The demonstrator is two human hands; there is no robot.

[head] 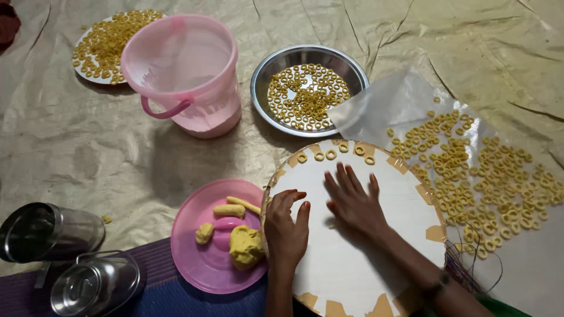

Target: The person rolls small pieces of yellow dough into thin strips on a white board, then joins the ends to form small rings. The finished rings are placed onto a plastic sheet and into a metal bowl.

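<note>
A crinkled tan sheet (70, 147) covers the floor where we work, both hands on a round white board (358, 258).
Our right hand (354, 202) lies flat and released, seemingly rolling dough; our left hand (286, 230) curls loosely at the board's edge, beside the pink plate (200, 267) of yellow dough (245, 245).

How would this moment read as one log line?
left hand: on board edge | right hand: flat on board | dough: on pink plate | rings: board's far edge
</note>
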